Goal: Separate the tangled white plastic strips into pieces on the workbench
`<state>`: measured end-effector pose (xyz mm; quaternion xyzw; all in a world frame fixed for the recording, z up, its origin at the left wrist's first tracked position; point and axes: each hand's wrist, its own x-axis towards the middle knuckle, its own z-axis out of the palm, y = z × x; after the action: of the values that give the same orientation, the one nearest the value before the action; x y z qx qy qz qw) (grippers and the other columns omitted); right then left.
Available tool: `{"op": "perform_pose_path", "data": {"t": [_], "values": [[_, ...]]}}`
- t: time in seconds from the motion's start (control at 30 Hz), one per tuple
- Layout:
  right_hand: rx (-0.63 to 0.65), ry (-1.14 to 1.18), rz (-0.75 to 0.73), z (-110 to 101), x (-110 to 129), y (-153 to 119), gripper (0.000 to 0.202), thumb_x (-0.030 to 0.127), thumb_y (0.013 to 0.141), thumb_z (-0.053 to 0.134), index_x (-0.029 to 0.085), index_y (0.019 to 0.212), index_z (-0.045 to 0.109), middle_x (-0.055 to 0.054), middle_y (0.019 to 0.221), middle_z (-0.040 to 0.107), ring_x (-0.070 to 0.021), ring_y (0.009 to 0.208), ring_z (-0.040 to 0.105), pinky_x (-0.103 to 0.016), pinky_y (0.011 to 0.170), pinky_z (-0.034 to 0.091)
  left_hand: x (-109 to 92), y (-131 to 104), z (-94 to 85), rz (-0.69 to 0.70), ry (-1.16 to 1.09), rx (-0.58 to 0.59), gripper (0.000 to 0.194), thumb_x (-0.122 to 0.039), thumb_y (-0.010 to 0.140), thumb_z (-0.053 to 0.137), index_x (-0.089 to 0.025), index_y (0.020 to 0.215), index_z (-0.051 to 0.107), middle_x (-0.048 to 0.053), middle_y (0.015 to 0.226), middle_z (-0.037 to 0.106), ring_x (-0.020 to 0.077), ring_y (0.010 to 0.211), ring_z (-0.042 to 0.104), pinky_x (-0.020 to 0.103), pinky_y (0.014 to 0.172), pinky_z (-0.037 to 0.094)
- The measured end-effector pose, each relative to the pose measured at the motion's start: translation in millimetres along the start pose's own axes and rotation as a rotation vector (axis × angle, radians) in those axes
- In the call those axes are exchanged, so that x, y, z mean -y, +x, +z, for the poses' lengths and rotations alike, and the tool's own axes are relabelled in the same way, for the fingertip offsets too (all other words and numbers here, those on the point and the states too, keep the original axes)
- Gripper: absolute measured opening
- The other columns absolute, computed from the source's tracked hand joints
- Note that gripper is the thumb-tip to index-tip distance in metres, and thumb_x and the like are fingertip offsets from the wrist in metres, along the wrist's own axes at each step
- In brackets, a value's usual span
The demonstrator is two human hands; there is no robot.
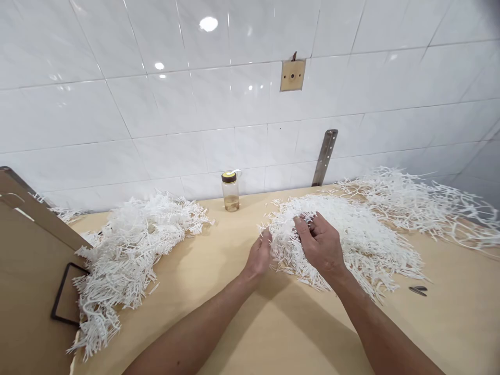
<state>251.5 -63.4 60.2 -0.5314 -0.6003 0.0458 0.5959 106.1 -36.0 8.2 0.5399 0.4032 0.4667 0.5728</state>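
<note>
A loose heap of thin, branching white strands (pixel 363 245) lies right of the clear cylindrical bottle with a dark, yellow-topped lid (pixel 230 195). Right of the bottle and nearer the person, the right hand (pixel 321 242) pinches strands between thumb and curled fingers, over the heap's left part. The left hand (pixel 258 255), closer to the bottle, meets the heap's left edge; hidden fingers leave its grip unclear.
</note>
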Motion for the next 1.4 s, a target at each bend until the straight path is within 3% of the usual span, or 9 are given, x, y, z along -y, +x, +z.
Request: {"op": "perform_pose_path", "data": {"t": [0.13, 0.27, 0.53, 0.63, 0.7, 0.8, 0.93, 1.23, 1.4], "values": [[0.008, 0.047, 0.004, -2.5, 2.9, 3.3, 0.039, 0.040, 0.093, 0.055, 0.023, 0.066, 0.033, 0.008, 0.054, 0.030, -0.0082, 0.047, 0.029, -0.024, 0.045, 0.026, -9.3, -4.0, -19.6, -0.022, -0.036, -0.071, 0.062, -0.061, 0.093, 0.042, -0.020, 0.136, 0.056, 0.011, 0.147, 0.050, 0.0270, 0.139, 0.041, 0.043, 0.116, 0.031], [0.064, 0.114, -0.003, -1.3, 11.1, 5.8, 0.038, 0.043, 0.093, 0.054, 0.023, 0.068, 0.035, 0.008, 0.053, 0.031, -0.0083, 0.046, 0.030, -0.025, 0.044, 0.026, -34.1, -24.0, -44.0, 0.139, 0.031, -0.118, 0.054, -0.052, 0.098, 0.039, -0.021, 0.141, 0.051, 0.010, 0.144, 0.054, 0.0239, 0.136, 0.045, 0.042, 0.116, 0.031], [0.534, 0.326, 0.303, 32.2, 16.1, -13.9, 0.035, 0.052, 0.090, 0.054, 0.023, 0.076, 0.040, 0.008, 0.051, 0.043, -0.0095, 0.040, 0.042, -0.022, 0.038, 0.032, -69.0, -87.4, -114.3, 0.380, 0.491, -0.372, 0.043, -0.044, 0.096, 0.046, -0.019, 0.128, 0.063, 0.009, 0.134, 0.062, 0.0253, 0.130, 0.052, 0.042, 0.113, 0.037], [0.702, 0.357, 0.471, 49.5, 13.1, -31.4, 0.030, 0.049, 0.087, 0.058, 0.022, 0.083, 0.045, 0.008, 0.049, 0.049, -0.0106, 0.038, 0.046, -0.021, 0.036, 0.035, -70.8, -111.6, -146.2, 0.320, 0.647, -0.270, 0.037, -0.038, 0.090, 0.057, -0.022, 0.122, 0.066, 0.009, 0.128, 0.066, 0.0281, 0.125, 0.057, 0.046, 0.108, 0.044], [0.815, 0.343, 0.546, 58.5, 11.7, -42.6, 0.028, 0.047, 0.085, 0.060, 0.022, 0.086, 0.048, 0.007, 0.050, 0.051, -0.0107, 0.038, 0.047, -0.021, 0.035, 0.035, -78.2, -126.5, -158.6, 0.277, 0.739, -0.063, 0.041, -0.031, 0.087, 0.061, -0.027, 0.128, 0.063, 0.007, 0.139, 0.058, 0.0286, 0.136, 0.046, 0.047, 0.112, 0.039], [0.933, 0.332, 0.565, 68.2, 10.1, -54.8, 0.026, 0.043, 0.083, 0.064, 0.022, 0.087, 0.050, 0.007, 0.050, 0.053, -0.0095, 0.036, 0.046, -0.020, 0.034, 0.035, -97.5, -137.2, -157.2, 0.321, 0.684, 0.099, 0.047, -0.028, 0.086, 0.060, -0.029, 0.133, 0.059, 0.007, 0.145, 0.052, 0.0279, 0.140, 0.040, 0.045, 0.113, 0.039], [0.933, 0.355, 0.494, 73.0, 7.9, -62.5, 0.019, 0.036, 0.083, 0.064, 0.021, 0.087, 0.054, 0.006, 0.049, 0.056, -0.0097, 0.037, 0.048, -0.020, 0.038, 0.038, -106.6, -117.1, -131.0, 0.287, 0.822, -0.048, 0.021, -0.030, 0.089, 0.057, -0.025, 0.102, 0.072, 0.006, 0.114, 0.072, 0.0243, 0.112, 0.064, 0.040, 0.099, 0.051], [0.838, 0.389, 0.558, 65.3, 4.6, -66.5, 0.012, 0.031, 0.087, 0.057, 0.020, 0.084, 0.052, 0.005, 0.054, 0.057, -0.0111, 0.040, 0.055, -0.021, 0.040, 0.042, -52.8, -46.6, -99.5, 0.541, 0.961, 0.088, 0.015, -0.014, 0.085, 0.052, -0.019, 0.096, 0.062, 0.007, 0.095, 0.066, 0.0174, 0.087, 0.062, 0.032, 0.080, 0.053], [0.780, 0.230, 0.382, 57.7, 6.5, -57.0, 0.011, 0.030, 0.085, 0.056, 0.019, 0.084, 0.058, 0.001, 0.067, 0.062, -0.0117, 0.052, 0.056, -0.023, 0.049, 0.042, -56.7, -36.7, -111.5, 0.458, 1.143, 0.420, 0.033, -0.009, 0.082, 0.054, -0.020, 0.111, 0.065, 0.009, 0.111, 0.066, 0.0228, 0.113, 0.057, 0.036, 0.096, 0.047]]}}
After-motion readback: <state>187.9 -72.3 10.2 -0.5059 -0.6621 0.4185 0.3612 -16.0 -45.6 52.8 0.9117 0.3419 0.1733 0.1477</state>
